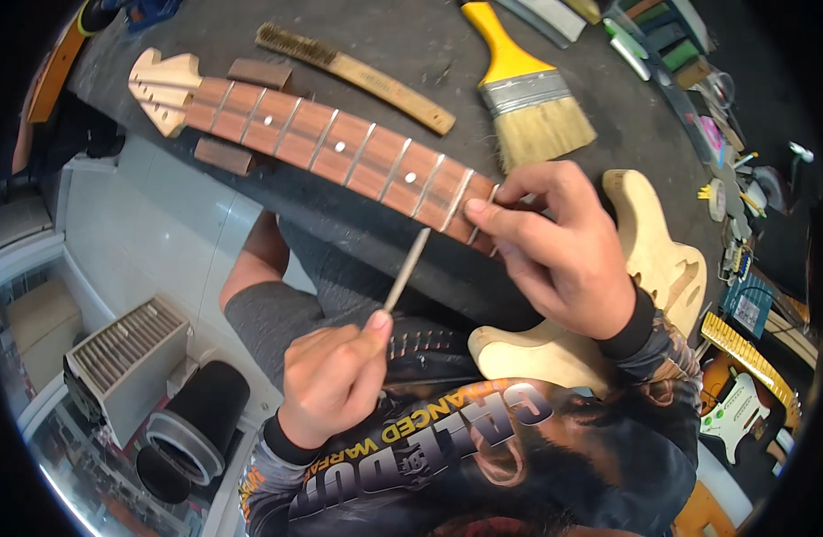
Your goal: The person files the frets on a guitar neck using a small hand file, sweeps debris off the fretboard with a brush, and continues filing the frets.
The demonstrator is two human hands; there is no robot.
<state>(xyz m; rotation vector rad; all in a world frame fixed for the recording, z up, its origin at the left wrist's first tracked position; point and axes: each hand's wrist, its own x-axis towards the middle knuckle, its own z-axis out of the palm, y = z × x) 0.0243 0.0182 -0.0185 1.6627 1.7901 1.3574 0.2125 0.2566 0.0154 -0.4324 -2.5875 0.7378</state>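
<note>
Dark shirt, hands on thin rod, fretted guitar neck

Rocking a black long-sleeved graphic top with chunky silver-white lettering plus smaller yellow print, busy patterned sleeves with plain black cuffs, and pretty basic dark grey shorts.

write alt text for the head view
A person's right hand touches one end of a guitar neck over a dark workbench; the left hand holds a thin rod near the neck's edge. A yellow-handled brush lies beyond.
</note>
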